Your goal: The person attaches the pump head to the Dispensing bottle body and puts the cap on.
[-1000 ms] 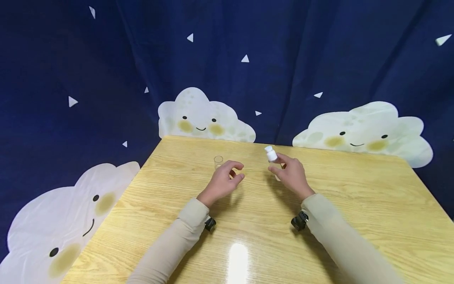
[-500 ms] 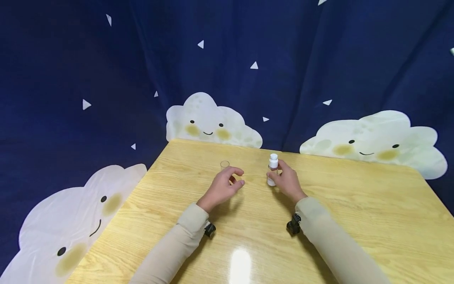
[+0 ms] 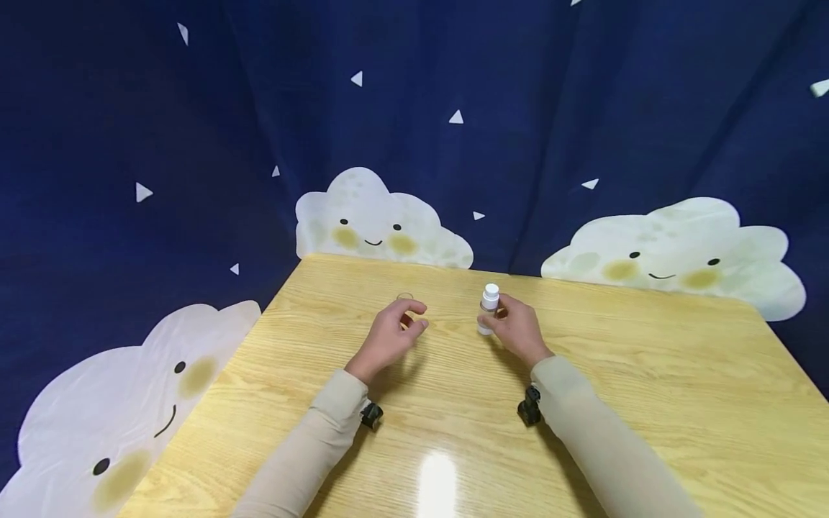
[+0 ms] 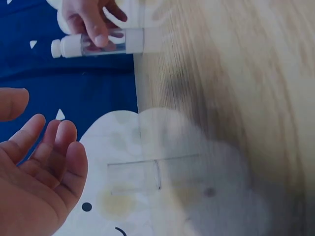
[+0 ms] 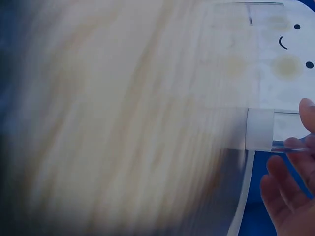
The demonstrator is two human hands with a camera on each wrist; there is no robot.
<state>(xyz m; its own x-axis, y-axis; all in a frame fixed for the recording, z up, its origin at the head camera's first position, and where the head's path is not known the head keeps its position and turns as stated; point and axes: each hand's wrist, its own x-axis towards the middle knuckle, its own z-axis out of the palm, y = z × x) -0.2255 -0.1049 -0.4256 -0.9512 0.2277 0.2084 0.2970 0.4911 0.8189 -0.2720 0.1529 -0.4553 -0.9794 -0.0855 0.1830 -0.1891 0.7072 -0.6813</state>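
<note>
My right hand (image 3: 518, 331) grips a clear bottle (image 3: 488, 309) with a stepped white cap and a white band at its foot. Upright, the bottle meets the tabletop at its base, as the left wrist view shows by its reflection. Thumb and fingers lie on either side of the clear body. My left hand (image 3: 388, 334) hovers over the table with fingers loosely bent, holding nothing. Just behind it stands a clear open-topped glass (image 4: 134, 177), mostly hidden in the head view. In the right wrist view the same glass (image 5: 267, 12) shows at the top.
The glossy wooden table (image 3: 447, 388) carries both things near its far edge. Behind it hangs a dark blue curtain (image 3: 414, 93) with white clouds and triangles. A wrist camera (image 3: 529, 406) sits under the right cuff.
The bottle was tilted and raised in my right hand; it has come down and now stands upright. My left hand keeps its loose pose and covers more of the glass. The head view shifted slightly.
</note>
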